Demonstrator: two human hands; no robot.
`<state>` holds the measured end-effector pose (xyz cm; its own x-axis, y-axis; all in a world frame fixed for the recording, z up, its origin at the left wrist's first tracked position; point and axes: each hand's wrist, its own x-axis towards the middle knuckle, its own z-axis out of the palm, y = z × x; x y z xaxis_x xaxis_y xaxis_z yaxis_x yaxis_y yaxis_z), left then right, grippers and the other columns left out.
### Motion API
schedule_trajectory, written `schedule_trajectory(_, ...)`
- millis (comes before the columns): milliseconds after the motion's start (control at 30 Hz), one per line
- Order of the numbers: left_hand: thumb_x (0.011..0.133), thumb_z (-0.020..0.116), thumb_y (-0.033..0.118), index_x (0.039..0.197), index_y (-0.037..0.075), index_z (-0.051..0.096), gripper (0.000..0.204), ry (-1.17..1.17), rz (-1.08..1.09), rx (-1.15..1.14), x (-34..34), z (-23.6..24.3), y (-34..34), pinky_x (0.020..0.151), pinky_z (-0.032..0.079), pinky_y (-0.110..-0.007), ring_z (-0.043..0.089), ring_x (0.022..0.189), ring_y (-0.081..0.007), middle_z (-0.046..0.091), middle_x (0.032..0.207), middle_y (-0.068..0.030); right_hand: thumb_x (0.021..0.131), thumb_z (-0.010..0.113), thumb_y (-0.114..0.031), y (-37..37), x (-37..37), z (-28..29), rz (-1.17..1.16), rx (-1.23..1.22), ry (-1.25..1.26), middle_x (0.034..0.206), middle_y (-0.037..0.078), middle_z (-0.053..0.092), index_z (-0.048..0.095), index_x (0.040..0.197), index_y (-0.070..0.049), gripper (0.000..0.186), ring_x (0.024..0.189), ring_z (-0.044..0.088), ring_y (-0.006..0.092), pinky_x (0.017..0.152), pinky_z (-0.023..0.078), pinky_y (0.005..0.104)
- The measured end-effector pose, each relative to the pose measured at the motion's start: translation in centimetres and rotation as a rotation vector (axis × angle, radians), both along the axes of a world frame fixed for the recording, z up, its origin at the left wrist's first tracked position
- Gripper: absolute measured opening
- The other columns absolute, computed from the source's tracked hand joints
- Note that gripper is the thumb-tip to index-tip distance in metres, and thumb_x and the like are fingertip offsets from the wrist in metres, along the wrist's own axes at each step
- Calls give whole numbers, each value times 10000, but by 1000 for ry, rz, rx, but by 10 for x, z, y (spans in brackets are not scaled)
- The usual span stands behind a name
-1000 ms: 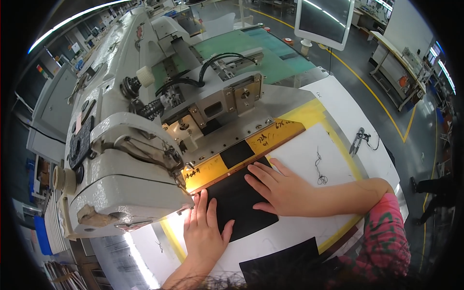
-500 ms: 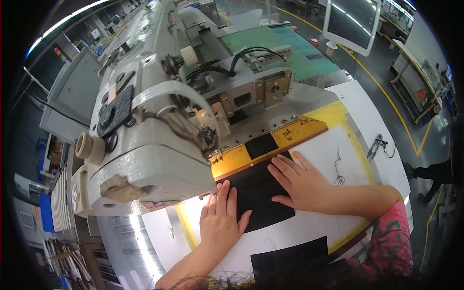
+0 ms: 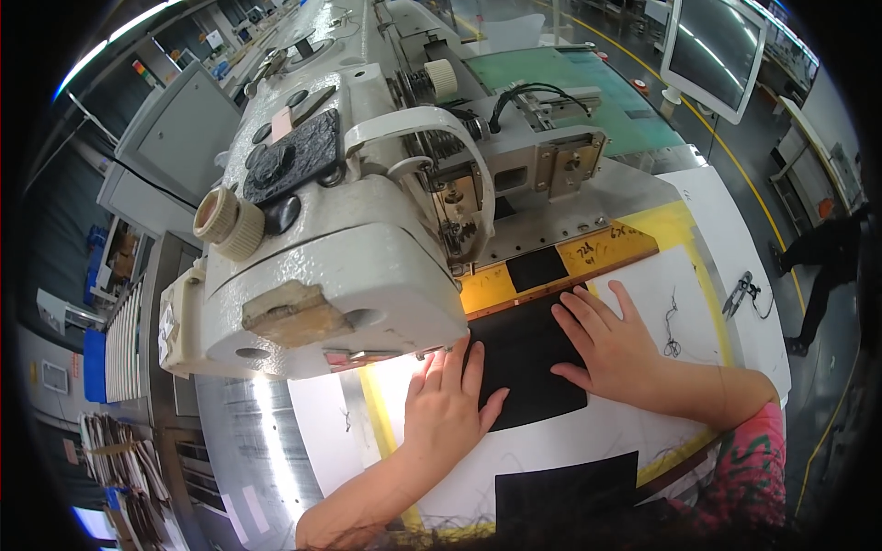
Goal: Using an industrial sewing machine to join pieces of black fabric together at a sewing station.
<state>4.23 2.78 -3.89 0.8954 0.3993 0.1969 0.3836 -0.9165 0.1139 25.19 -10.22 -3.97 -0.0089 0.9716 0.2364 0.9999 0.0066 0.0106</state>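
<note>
A black fabric panel (image 3: 522,372) lies flat on the white sheet, its far edge against an amber clamp plate (image 3: 602,257) on the sewing machine (image 3: 367,303). My left hand (image 3: 446,404) rests on the panel's left edge, fingers stretched forward, the tips close under the machine head. On the panel's right edge lies my right hand (image 3: 614,354), palm down with fingers spread. Neither hand grips anything. A small black patch (image 3: 537,269) shows on the clamp plate. Nearer to me is a second black piece (image 3: 565,491), partly cut off by the dark lower rim.
Thread snips (image 3: 737,296) lie on the white board at the right, near a tangle of dark thread (image 3: 672,347). Yellow tape (image 3: 378,413) borders the sheet. A monitor (image 3: 715,57) stands at the far right. Another person's dark-clothed legs (image 3: 820,275) are at the right edge.
The whole view has shifted, so the machine sits farther right in the picture. Both hands stay flat on the panel, which keeps about the same place against the clamp plate.
</note>
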Motion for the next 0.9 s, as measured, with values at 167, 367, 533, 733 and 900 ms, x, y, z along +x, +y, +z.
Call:
schedule_trajectory(167, 813, 664, 382, 1253, 1, 538, 595, 27, 0, 40, 1, 0, 0, 958, 406, -415, 483, 1235, -339, 452, 1367, -172, 777, 699, -403, 1, 2, -3, 17, 24, 54, 1254, 211, 490, 529, 1233, 47, 663, 1220, 474, 346, 1068, 304, 500)
schedule_trajectory(367, 793, 687, 357, 1251, 1, 537, 599, 12, -5, 20, 3, 1, -1, 907, 444, -403, 529, 1167, -349, 452, 1358, -185, 778, 707, -385, 0, 7, -1, 37, 44, 135, 1244, 221, 495, 528, 1218, 73, 660, 1212, 481, 355, 1049, 352, 473)
schedule_trajectory(533, 768, 708, 353, 1243, 16, 541, 606, -2, 10, 26, 0, 1, 0, 850, 466, -401, 585, 1017, -322, 460, 1328, -198, 858, 603, -441, 1, 8, -3, 63, 41, 92, 1221, 267, 520, 525, 1207, 112, 658, 1199, 488, 373, 1076, 323, 447)
schedule_trajectory(733, 755, 716, 352, 1242, 28, 542, 610, -7, 4, 21, 1, 1, 2, 836, 467, -394, 592, 992, -318, 471, 1316, -184, 859, 601, -438, 1, 10, -1, 84, 48, 74, 1214, 266, 528, 529, 1202, 120, 659, 1200, 485, 368, 1081, 319, 443)
schedule_trajectory(900, 768, 699, 374, 1221, 24, 566, 588, -26, -18, 65, 1, 3, 3, 800, 472, -375, 607, 940, -302, 499, 1296, -197, 859, 599, -440, 1, 11, -4, 89, 43, 69, 1217, 256, 533, 528, 1204, 119, 661, 1201, 484, 356, 1092, 308, 443)
